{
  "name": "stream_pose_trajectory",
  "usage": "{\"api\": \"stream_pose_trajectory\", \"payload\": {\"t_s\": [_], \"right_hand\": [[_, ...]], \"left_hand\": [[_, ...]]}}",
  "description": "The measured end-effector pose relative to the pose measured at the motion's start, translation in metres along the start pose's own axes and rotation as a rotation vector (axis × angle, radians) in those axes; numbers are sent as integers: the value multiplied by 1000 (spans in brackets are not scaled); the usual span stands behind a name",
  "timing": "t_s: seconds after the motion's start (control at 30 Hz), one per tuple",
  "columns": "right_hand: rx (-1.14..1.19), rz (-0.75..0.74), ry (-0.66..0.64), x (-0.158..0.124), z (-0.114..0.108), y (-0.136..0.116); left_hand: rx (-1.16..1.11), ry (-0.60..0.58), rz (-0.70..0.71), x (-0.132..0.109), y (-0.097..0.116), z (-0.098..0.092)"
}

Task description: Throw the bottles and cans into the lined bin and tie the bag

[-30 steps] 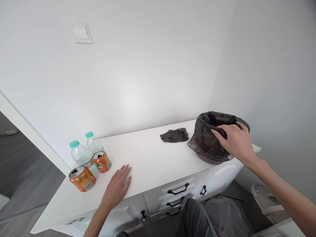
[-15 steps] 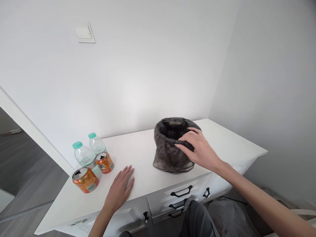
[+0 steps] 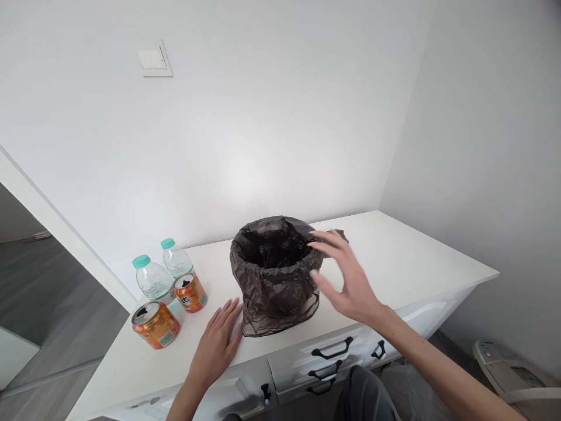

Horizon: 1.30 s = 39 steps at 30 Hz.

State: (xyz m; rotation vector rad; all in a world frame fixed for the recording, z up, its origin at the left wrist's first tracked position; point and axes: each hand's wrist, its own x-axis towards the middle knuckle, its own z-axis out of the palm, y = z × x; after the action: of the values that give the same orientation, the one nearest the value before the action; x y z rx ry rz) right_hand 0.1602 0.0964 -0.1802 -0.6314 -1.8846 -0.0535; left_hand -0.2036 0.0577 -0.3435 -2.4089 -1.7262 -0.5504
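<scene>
A bin lined with a black plastic bag (image 3: pixel 280 292) stands upright on the white cabinet top, its mouth open and the bag folded over the rim. My right hand (image 3: pixel 344 275) is at the bin's right edge, fingers apart and curved, holding nothing. Flat on the cabinet top, just left of the bin, lies my left hand (image 3: pixel 219 339) with its fingers stretched out. To its left are two opened orange drink cans, one nearer (image 3: pixel 156 325) and one farther (image 3: pixel 190 292). Behind them stand two clear bottles with teal caps, a left bottle (image 3: pixel 153 282) and a right bottle (image 3: pixel 177 257).
The white cabinet top (image 3: pixel 407 263) runs back to the wall and ends at a right edge. Drawers with black handles (image 3: pixel 332 348) are below. A light switch (image 3: pixel 155 59) is on the wall. A beige appliance (image 3: pixel 512 371) stands at the lower right.
The lined bin has moved left and nearer to me, beside my left hand. My right hand has let go of its rim and spread its fingers. My left hand stays flat.
</scene>
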Motion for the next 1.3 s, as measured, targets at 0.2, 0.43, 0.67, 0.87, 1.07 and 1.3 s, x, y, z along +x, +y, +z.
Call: {"api": "stream_pose_trajectory", "payload": {"t_s": [0.2,0.43,0.67,0.87,1.07,1.3], "right_hand": [[61,603,132,-87,20,78],[165,935,-46,-150,38,149],[271,981,-124,-148,41,161],[281,988,-123,-154,37,161],[215,974,-133,-151,35,158],[173,954,-163,-149,37,159]], "left_hand": [[9,-8,3,1,1,-1],[3,-27,8,3,4,-5],[6,-45,2,5,9,-6],[5,-47,9,8,14,-10],[20,62,66,7,17,-10],[187,260,35,40,5,-68]]}}
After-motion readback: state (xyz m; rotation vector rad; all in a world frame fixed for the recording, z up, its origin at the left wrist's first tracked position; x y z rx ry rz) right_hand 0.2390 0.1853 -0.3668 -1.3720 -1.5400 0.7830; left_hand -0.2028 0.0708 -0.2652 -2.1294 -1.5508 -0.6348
